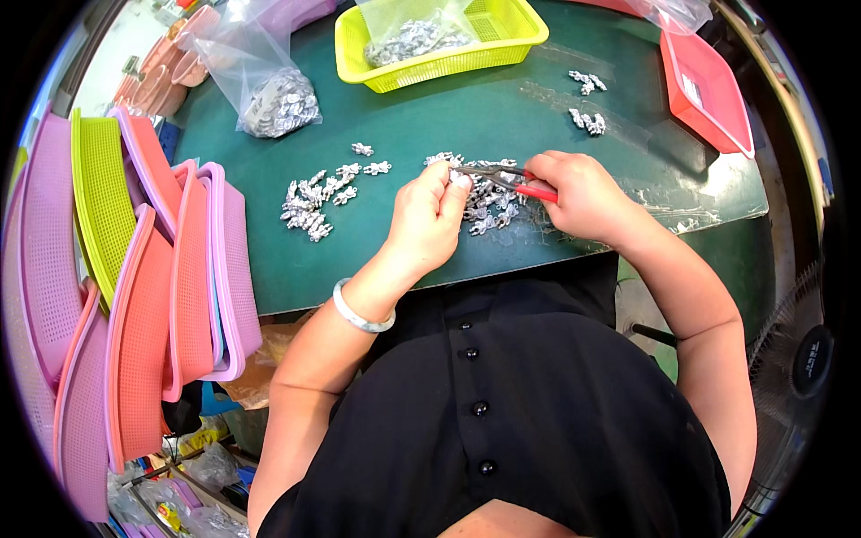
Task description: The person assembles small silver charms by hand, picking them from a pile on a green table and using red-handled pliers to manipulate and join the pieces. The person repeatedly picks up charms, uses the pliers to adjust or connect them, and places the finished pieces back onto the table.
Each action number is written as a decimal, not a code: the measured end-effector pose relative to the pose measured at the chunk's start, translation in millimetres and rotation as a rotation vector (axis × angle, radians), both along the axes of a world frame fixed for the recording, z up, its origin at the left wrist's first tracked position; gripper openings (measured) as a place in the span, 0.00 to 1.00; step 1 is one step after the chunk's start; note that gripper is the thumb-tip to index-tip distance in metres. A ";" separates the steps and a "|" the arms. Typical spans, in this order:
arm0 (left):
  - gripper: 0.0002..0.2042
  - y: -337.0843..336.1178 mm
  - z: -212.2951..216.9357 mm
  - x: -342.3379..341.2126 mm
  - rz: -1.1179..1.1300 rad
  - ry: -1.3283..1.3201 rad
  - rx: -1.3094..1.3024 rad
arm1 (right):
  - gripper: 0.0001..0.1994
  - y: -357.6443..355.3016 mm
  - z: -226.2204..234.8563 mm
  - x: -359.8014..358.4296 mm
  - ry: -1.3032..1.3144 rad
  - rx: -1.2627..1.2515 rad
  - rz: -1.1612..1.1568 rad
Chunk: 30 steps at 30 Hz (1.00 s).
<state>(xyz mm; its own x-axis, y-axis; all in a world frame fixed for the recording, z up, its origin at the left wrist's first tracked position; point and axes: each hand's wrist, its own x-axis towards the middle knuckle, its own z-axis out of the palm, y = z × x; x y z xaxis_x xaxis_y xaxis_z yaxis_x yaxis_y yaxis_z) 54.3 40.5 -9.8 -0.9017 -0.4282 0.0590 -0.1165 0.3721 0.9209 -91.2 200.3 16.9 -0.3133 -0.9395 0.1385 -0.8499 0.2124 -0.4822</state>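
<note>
My right hand (583, 193) is closed around pliers with red handles (535, 192), their dark jaws pointing left. At the tip of the jaws, my left hand (421, 220) is pinched shut; its fingers hide whatever small piece is between them. Below and behind both hands lies a loose heap of small silver metal charms (489, 215), shaped like little figures. More such charms (308, 208) are scattered to the left of my left hand. Two small clusters, one charm cluster (587, 82) behind another cluster (587, 122), lie beyond my right hand.
A yellow-green basket (439, 76) with a bag of silver pieces stands at the back of the green table (377, 112). Left of it sits a clear bag of silver parts (280, 103). A red tray (708, 99) is at far right; stacked baskets (143, 332) line the left, a fan (803, 359) the right.
</note>
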 end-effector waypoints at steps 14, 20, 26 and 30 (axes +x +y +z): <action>0.15 -12.7 22.6 7.8 -0.167 0.120 0.884 | 0.19 94.9 9.3 -82.0 0.181 -0.028 -0.741; 0.18 -20.3 21.3 4.5 -0.266 0.157 0.980 | 0.26 135.5 -21.5 -113.0 0.359 0.101 -0.895; 0.19 -21.4 25.0 2.2 -0.283 0.166 1.033 | 0.29 139.3 -41.2 -125.1 0.579 0.108 -0.938; 0.18 -24.8 24.4 0.8 -0.286 0.171 1.069 | 0.25 114.4 -25.9 -107.5 0.611 -0.034 -0.764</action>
<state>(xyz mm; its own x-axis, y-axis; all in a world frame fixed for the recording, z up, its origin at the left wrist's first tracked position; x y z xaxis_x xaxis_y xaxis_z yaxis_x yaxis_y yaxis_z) 55.2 15.7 14.6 -0.9903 -0.1113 -0.0827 0.0054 -0.6268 0.7792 -198.8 314.7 -9.0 -0.7013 -0.5057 0.5024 -0.5943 0.8040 -0.0203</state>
